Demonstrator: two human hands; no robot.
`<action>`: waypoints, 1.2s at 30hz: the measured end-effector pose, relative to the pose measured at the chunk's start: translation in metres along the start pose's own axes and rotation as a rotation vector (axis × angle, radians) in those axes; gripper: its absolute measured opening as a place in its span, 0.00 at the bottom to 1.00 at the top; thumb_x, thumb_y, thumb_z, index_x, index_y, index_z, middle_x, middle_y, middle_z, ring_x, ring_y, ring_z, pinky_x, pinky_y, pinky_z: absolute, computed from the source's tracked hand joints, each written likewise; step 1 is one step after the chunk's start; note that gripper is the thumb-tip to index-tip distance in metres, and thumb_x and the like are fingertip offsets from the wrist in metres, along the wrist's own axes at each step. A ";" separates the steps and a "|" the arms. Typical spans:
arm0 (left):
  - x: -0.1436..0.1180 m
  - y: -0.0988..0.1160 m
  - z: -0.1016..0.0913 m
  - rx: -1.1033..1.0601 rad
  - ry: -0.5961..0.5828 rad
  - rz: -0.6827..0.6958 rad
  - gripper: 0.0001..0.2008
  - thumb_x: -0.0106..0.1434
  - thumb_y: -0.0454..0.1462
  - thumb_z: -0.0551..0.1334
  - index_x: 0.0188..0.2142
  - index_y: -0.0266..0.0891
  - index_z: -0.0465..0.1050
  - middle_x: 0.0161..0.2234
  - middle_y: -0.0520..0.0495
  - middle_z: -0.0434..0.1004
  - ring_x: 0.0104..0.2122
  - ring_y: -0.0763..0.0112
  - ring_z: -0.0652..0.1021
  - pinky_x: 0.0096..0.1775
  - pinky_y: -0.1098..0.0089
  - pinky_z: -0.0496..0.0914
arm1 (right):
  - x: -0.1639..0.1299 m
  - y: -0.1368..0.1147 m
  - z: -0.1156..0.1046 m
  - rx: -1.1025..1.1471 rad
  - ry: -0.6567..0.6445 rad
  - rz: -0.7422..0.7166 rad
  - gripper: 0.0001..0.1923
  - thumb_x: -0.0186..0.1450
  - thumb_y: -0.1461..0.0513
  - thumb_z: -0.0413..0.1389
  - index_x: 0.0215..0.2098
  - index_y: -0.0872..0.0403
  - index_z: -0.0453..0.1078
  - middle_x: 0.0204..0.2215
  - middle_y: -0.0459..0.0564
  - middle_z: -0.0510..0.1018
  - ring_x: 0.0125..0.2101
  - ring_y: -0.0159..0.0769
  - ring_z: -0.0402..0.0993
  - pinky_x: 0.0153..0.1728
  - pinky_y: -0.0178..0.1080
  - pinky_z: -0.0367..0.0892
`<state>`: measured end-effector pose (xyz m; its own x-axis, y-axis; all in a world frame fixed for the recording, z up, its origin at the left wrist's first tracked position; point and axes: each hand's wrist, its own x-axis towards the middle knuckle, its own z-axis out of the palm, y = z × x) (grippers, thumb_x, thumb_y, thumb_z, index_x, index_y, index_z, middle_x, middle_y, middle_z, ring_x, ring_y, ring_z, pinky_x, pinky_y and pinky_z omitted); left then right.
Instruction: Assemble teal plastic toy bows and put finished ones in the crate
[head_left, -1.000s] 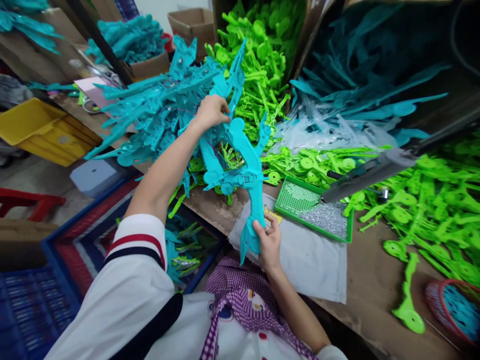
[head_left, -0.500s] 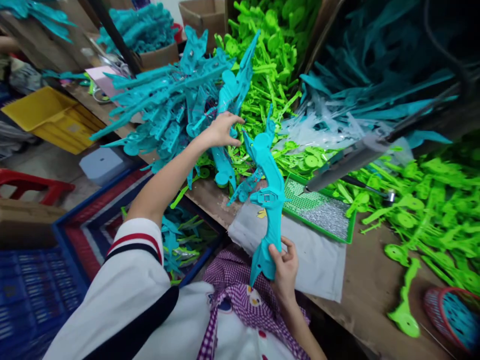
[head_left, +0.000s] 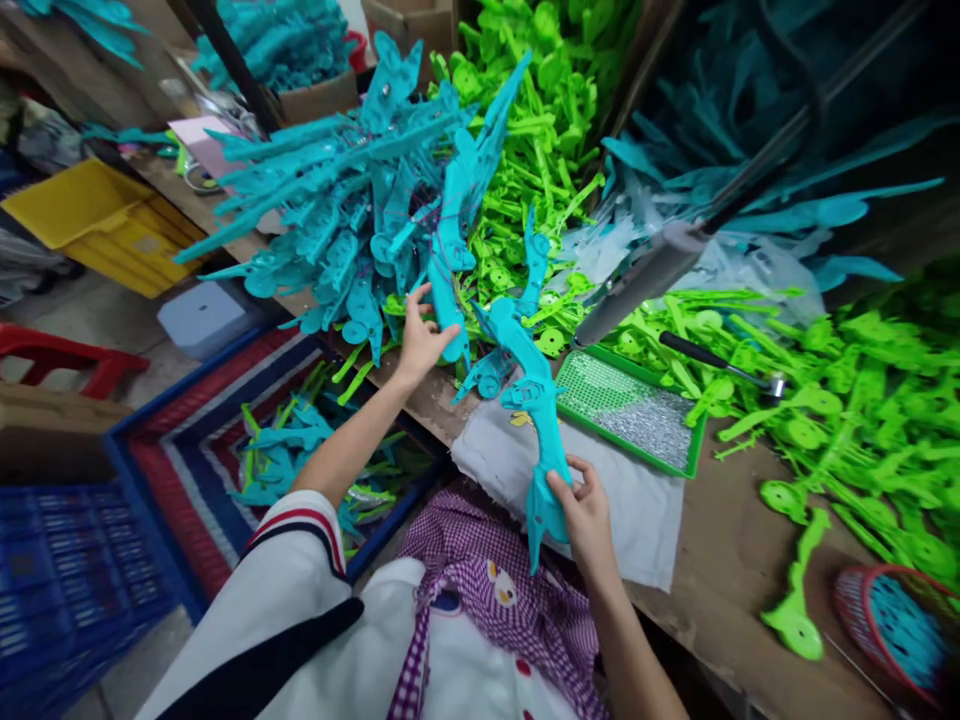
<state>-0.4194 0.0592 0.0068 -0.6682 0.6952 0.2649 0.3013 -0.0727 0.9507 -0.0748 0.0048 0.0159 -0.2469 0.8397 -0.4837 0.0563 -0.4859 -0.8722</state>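
My right hand (head_left: pixel 589 505) grips the lower end of a long, curved teal plastic part (head_left: pixel 553 445), thumb on its face. The part has a raised socket at mid-length and is tilted over a white cloth (head_left: pixel 652 535). My left hand (head_left: pixel 426 338) is at the lower end of another teal part (head_left: pixel 452 235), with fingers apart and the thumb by its edge. That part leans at the front of a heap of teal parts (head_left: pixel 330 205), with thin dark reddish wires around it. Whether the left fingers press on it is hard to see.
A green tray (head_left: pixel 694 455) holds small silvery pieces. Behind it hangs a grey tool (head_left: pixel 637 285), likely a power screwdriver. A black-handled hammer (head_left: pixel 720 370) lies on bright green parts (head_left: pixel 817 440). A blue-rimmed crate (head_left: pixel 150 530) stands below left; a red basket (head_left: pixel 855 610) is at right.
My left hand has come down and left, from the upper stretch of the leaning teal part to its lower end. The part in my right hand has tilted slightly leftward at its top.
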 end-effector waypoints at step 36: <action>-0.005 0.078 -0.046 -0.611 -0.080 -0.727 0.04 0.66 0.33 0.63 0.34 0.34 0.74 0.28 0.49 0.80 0.26 0.76 0.79 0.30 0.79 0.78 | -0.050 0.016 -0.115 -0.717 0.329 -0.718 0.13 0.57 0.52 0.66 0.37 0.48 0.76 0.26 0.47 0.81 0.23 0.37 0.75 0.26 0.39 0.69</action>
<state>-0.4237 0.0174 0.0875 -0.4966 0.7627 -0.4144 -0.5922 0.0513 0.8041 0.0496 -0.0173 0.0182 -0.1812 0.9490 0.2579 0.5844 0.3148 -0.7479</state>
